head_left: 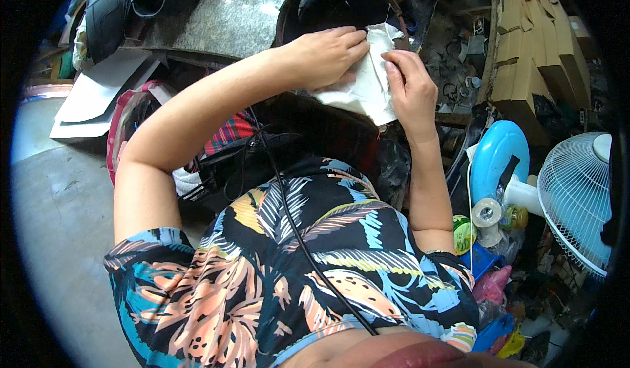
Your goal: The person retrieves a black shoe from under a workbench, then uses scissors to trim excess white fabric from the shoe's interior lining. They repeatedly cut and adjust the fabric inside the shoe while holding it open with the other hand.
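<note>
White cloth (378, 97), thin and creased, is between our two hands, in front of the dark round tub (321, 3); whether it touches the tub's rim, we cannot tell. Right hand (412, 91): thumb and bent fingers pinched on the cloth's right edge. Left hand (333, 58): fingers together, laid over the cloth from the left; their tips are hidden, so we cannot tell whether they grip.

Progress, our judgement: the cloth is in hand and partly spread, with both hands at work on it. Its wrinkles and uneven lower edge suggest that the handling is unfinished. How much remains, we cannot tell.

Surface: grey speckled bench (220, 17) left of the tub, with a black bag (110, 17) at its far left end. White sheets (108, 99) lie below that end.

Room: red plaid fabric (230, 131) near our left side, beside a pink-edged bag (121, 122); smooth grey floor (59, 237) beyond. To our right, folded cardboard (525, 59) stands upright; nearer are a blue-and-white fan (574, 197) and a pale spool (487, 213) amid crowded clutter.
</note>
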`<state>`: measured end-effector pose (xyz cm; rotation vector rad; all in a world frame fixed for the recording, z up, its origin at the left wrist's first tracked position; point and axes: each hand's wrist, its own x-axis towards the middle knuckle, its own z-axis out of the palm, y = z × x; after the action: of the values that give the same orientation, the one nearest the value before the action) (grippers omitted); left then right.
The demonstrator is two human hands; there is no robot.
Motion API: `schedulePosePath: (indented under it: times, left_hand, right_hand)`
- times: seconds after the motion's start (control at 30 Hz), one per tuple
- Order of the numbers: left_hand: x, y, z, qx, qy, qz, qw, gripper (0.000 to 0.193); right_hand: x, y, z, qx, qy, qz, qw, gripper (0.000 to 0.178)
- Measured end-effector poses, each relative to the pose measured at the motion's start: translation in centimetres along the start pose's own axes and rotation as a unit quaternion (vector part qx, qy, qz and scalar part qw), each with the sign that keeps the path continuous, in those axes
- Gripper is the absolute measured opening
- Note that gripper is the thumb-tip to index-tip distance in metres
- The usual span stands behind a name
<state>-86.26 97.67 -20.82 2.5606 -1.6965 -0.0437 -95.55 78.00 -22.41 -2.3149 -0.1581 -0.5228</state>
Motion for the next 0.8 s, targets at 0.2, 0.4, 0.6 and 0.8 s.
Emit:
schedulePosePath:
  times: [0.2,0.4,0.6,0.8]
  left_hand:
    - [-1.3,-0.2,1.0,0.007,-0.024,-0.008,1.000,0.076]
    - [-0.6,0.3,0.1,0.025,-0.045,0.006,0.999,0.062]
    - [-0.8,-0.1,0.2,0.024,-0.004,0.024,0.999,0.071]
    - [-1.5,-0.4,0.5,-0.020,0.004,-0.012,1.000,0.086]
  right_hand:
    - [2.6,0.8,0.9,-0.054,0.021,0.046,0.997,0.033]
    - [4.4,1.0,1.1,-0.191,-0.015,0.019,0.981,0.035]
    - [5.5,2.8,0.5,-0.063,-0.049,0.072,0.994,0.021]
    - [5.8,4.8,1.2,0.029,-0.009,0.148,0.989,0.023]
